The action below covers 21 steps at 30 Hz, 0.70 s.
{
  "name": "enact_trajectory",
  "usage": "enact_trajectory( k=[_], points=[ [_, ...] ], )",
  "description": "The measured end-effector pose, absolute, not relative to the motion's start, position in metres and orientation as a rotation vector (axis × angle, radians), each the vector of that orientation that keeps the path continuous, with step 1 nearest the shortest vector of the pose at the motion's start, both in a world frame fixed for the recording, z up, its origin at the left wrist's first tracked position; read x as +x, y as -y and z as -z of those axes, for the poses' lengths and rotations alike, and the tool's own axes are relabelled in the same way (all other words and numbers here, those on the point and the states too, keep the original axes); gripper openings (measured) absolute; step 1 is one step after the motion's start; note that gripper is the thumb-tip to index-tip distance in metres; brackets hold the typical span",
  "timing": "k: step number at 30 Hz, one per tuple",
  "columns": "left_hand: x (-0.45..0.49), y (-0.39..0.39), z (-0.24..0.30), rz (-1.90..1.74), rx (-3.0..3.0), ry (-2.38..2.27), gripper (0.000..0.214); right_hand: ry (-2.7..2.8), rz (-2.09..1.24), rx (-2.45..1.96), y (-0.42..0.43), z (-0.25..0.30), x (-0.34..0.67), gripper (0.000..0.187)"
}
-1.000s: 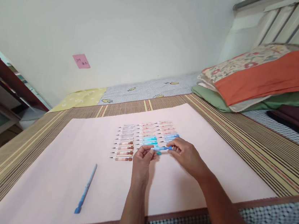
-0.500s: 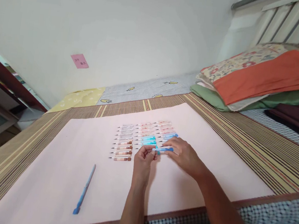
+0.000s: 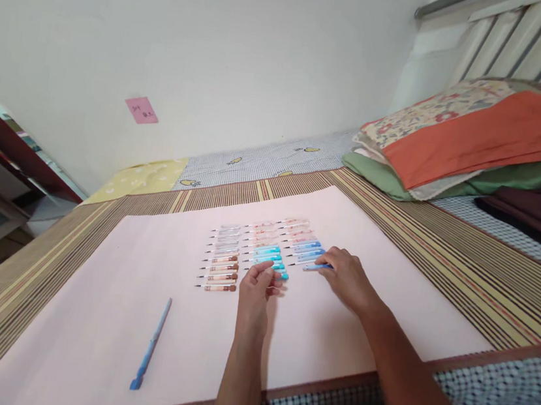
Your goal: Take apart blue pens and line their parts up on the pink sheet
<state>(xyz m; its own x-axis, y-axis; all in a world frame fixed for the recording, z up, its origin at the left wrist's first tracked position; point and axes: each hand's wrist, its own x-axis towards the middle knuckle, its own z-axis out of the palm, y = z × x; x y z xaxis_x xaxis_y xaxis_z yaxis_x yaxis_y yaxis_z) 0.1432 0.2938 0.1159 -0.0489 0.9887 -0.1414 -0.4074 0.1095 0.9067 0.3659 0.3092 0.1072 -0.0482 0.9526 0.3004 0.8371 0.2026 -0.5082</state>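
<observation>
My right hand (image 3: 347,279) pinches the end of a blue pen (image 3: 312,268), low over the paper just below a short column of blue pens (image 3: 307,254). Its pointed end faces left. My left hand (image 3: 255,286) hovers beside the lower end of the turquoise pens (image 3: 267,254) with its fingers apart and nothing visible in them. Pens with brown ends (image 3: 226,278) lie in a column left of that hand, below clear pens (image 3: 224,239). Pens with reddish patterns (image 3: 296,232) lie further back. A separate blue pen (image 3: 152,344) rests at the front left.
Pale pink paper (image 3: 92,286) covers much of the striped mat (image 3: 420,267). Folded bedding with an orange band (image 3: 485,143) and dark folded cloth (image 3: 540,216) lie at the right. Behind is a white wall with a pink note (image 3: 142,110).
The blue pen has left my left hand's fingers. My right hand has carried it right and down toward the paper, below the other blue pens. My left hand's fingers have loosened.
</observation>
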Motion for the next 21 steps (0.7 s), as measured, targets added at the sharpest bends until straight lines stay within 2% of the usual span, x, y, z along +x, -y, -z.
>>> enact_trajectory(
  k=[14,21],
  points=[
    [0.144,-0.293,-0.115,-1.294,0.749,-0.983,0.048,1.968,-0.234,-1.635,-0.319,-0.099,0.361,0.011],
    [0.144,-0.292,-0.114,-1.287,0.753,-0.983,0.047,1.991,-0.107,-1.662,-0.324,-0.093,0.360,0.014]
  ],
)
